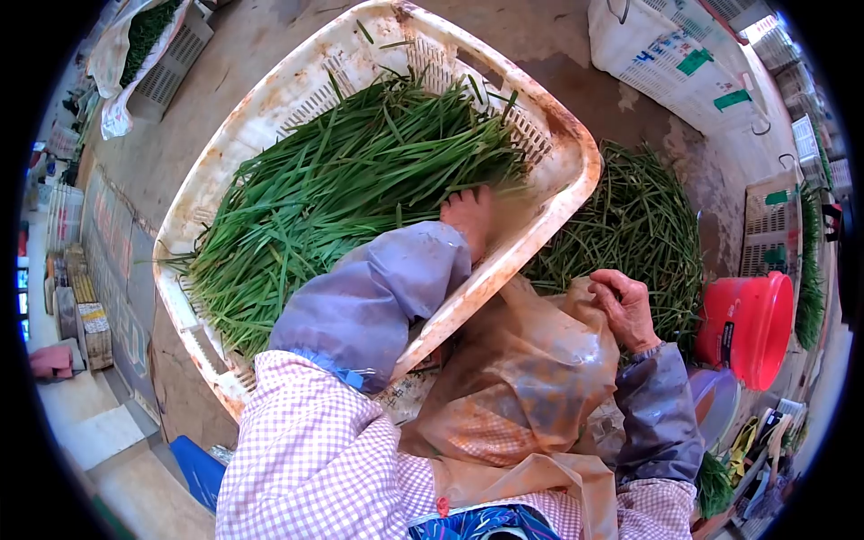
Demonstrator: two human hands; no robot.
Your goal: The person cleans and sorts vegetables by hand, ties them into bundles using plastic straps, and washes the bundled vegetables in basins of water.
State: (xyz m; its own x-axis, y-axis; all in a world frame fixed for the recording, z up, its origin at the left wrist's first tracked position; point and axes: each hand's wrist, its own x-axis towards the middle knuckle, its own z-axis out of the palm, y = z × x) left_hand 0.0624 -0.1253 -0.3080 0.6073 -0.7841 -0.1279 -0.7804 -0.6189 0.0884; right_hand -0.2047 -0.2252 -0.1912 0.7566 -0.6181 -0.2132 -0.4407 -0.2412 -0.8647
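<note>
Long green chives (360, 171) lie heaped in a large, stained white plastic basket (576, 162), mostly pointing the same way. My left hand (468, 218) reaches over the basket's near rim, its fingers closed around chive ends at the right side of the heap. A brownish blur beside that hand hides detail. By my apron-covered knee (549, 360), my right hand (625, 308) is closed, fingers curled in; whatever they may hold is hidden. Loose cut greens (630, 225) cover the floor just beyond my right hand.
A red bucket (742, 328) stands at the right, with a purplish tub (713, 400) below it. White crates (675, 72) line the upper right. Another crate (166, 67) with greens sits upper left. Something blue (198, 472) lies at lower left.
</note>
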